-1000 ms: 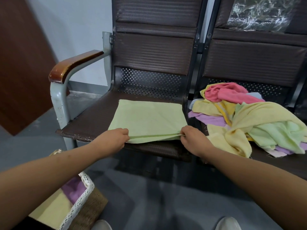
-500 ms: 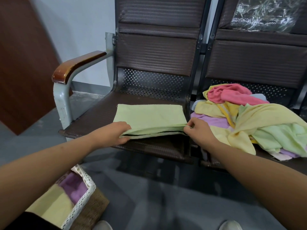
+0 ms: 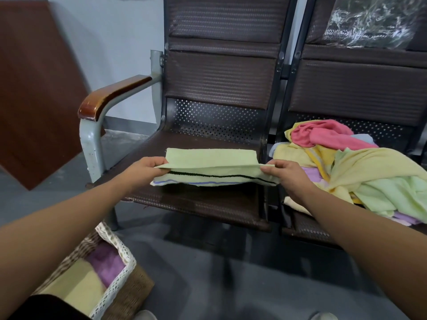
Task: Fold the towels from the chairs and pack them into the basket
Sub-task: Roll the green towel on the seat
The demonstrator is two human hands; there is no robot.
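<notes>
At the far left a brown wooden board (image 3: 34, 100) leans against the pale wall. Below it, on the grey floor, stands the basket (image 3: 126, 255), woven, with a white lace rim. A folded yellow towel (image 3: 76, 287) and a folded purple towel (image 3: 104, 262) lie inside it, side by side.

Next comes the left chair (image 3: 196, 204), dark brown with a wooden armrest (image 3: 111, 93) on a grey metal post. On its seat lies the green towel (image 3: 208, 157), folded in half across its width. The left hand (image 3: 143, 169) pinches the near left corner of the upper layer between thumb and curled fingers. The right hand (image 3: 284, 172) pinches the near right corner in the same way. Between the hands the upper layer is held up off the lower one. This bares the lower layer's near edge, where a black stripe and a thinner blue stripe run from side to side.

On the seat of the right chair (image 3: 358, 88), just beside the right hand, sits a loose pile of towels (image 3: 369, 172): yellow, green and purple, with a crumpled pink towel (image 3: 323, 135) at the back. Clear crinkled plastic (image 3: 369, 19) covers the upper part of that chair's backrest.
</notes>
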